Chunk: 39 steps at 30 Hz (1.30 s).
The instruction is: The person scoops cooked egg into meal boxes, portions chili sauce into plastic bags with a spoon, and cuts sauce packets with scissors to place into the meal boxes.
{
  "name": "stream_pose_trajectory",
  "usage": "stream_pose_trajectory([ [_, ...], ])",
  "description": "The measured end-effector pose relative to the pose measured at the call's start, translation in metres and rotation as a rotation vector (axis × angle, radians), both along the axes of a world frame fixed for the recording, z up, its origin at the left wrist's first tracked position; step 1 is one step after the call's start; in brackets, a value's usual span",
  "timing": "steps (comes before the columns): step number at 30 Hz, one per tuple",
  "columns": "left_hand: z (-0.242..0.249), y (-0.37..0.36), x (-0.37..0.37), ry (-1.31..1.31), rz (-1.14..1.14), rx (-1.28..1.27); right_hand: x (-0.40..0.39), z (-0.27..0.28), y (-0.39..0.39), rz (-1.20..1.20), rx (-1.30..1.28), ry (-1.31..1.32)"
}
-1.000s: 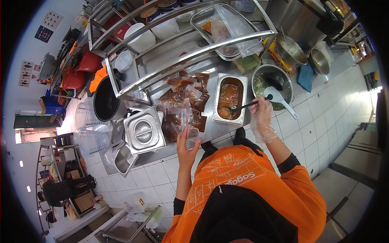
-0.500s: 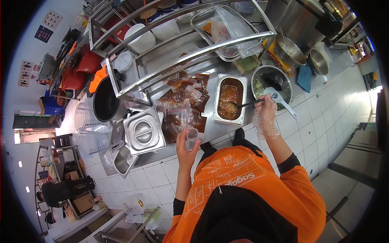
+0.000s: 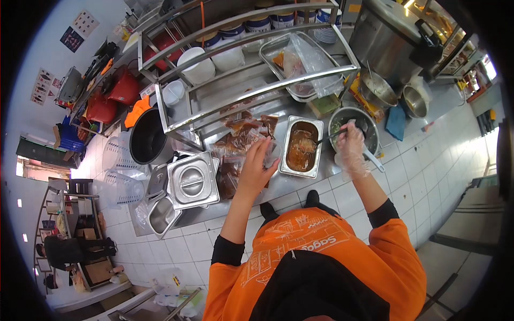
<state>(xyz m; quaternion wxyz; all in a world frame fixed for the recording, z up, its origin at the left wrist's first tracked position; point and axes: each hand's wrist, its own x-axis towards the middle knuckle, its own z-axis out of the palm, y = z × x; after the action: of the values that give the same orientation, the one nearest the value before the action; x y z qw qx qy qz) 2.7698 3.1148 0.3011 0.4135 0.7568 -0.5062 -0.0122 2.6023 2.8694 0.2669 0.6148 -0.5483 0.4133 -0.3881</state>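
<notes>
My left hand (image 3: 261, 160), bare, is wrapped round a small clear plastic cup (image 3: 273, 151) beside the left rim of a rectangular steel pan (image 3: 282, 158). Brown sauce with solid bits (image 3: 301, 159) fills the lower part of that pan. My right hand (image 3: 352, 147), in a clear plastic glove, grips the dark handle of a ladle (image 3: 316, 142), whose bowl is over the sauce. Under the gloved hand stands a round steel bowl (image 3: 369, 124) with a white-handled utensil (image 3: 374, 160) in it. Sealed bags of brown sauce (image 3: 235, 144) lie left of the pan.
A steel rack (image 3: 262, 90) spans the counter. Lidded steel pans (image 3: 193, 182) and a black pot (image 3: 149, 136) stand at left. A tray with plastic bags (image 3: 308, 64) sits on the rack, a large pot (image 3: 388, 40) at upper right. A person (image 3: 64, 251) is at far left.
My left hand has moved up and right with the cup, closer to the pan. The ladle bowl has moved up within the pan. The head view has shifted slightly.
</notes>
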Motion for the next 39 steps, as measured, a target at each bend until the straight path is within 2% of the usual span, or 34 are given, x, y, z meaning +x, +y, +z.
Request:
stream_pose_trajectory([
  [1, 0.002, -0.004, 0.001, -0.03, -0.006, 0.022, 0.005, 0.001, 0.0, 0.002, -0.099, 0.048],
  [3, -0.002, -0.012, 0.008, -0.122, -0.043, 0.039, 0.006, 0.005, -0.003, -0.035, 0.29, -0.082],
  [7, 0.001, -0.027, 0.014, -0.289, -0.096, 0.087, 0.014, 0.055, -0.017, 0.067, 0.043, 0.032],
  [8, 0.002, -0.031, 0.013, -0.263, -0.088, 0.071, 0.016, 0.063, -0.027, 0.079, 0.123, -0.04],
  [10, 0.003, -0.042, 0.007, -0.21, -0.077, 0.034, 0.025, 0.059, -0.057, 0.139, -0.413, 0.24],
  [13, 0.011, -0.058, 0.004, 0.001, -0.144, -0.027, 0.04, 0.073, -0.078, 0.167, -0.836, 0.477],
  [18, 0.018, -0.073, -0.009, 0.117, -0.12, -0.164, 0.059, 0.114, -0.075, 0.273, -0.931, 0.576],
  [20, 0.019, -0.077, -0.012, 0.12, -0.116, -0.193, 0.062, 0.149, -0.052, 0.311, -1.188, 0.679],
  [23, 0.02, -0.081, -0.015, 0.11, -0.091, -0.212, 0.069, 0.183, -0.023, 0.348, -1.248, 0.7],
  [24, 0.021, -0.082, -0.016, 0.105, -0.08, -0.214, 0.072, 0.184, -0.022, 0.32, -1.532, 0.741],
  [27, 0.022, -0.086, -0.02, 0.06, -0.067, -0.303, 0.079, 0.214, 0.012, 0.402, -1.514, 0.896],
  [30, 0.025, -0.086, -0.024, 0.15, -0.054, -0.271, 0.082, 0.246, 0.048, 0.488, -1.419, 0.935],
  [33, 0.024, -0.086, -0.026, 0.14, -0.019, -0.299, 0.088, 0.238, 0.046, 0.467, -1.702, 0.854],
  [36, 0.024, -0.085, -0.028, 0.223, -0.018, -0.301, 0.091, 0.245, 0.054, 0.476, -1.722, 0.932],
  [39, 0.023, -0.083, -0.03, 0.215, -0.02, -0.311, 0.09, 0.241, 0.054, 0.431, -1.837, 0.894],
])
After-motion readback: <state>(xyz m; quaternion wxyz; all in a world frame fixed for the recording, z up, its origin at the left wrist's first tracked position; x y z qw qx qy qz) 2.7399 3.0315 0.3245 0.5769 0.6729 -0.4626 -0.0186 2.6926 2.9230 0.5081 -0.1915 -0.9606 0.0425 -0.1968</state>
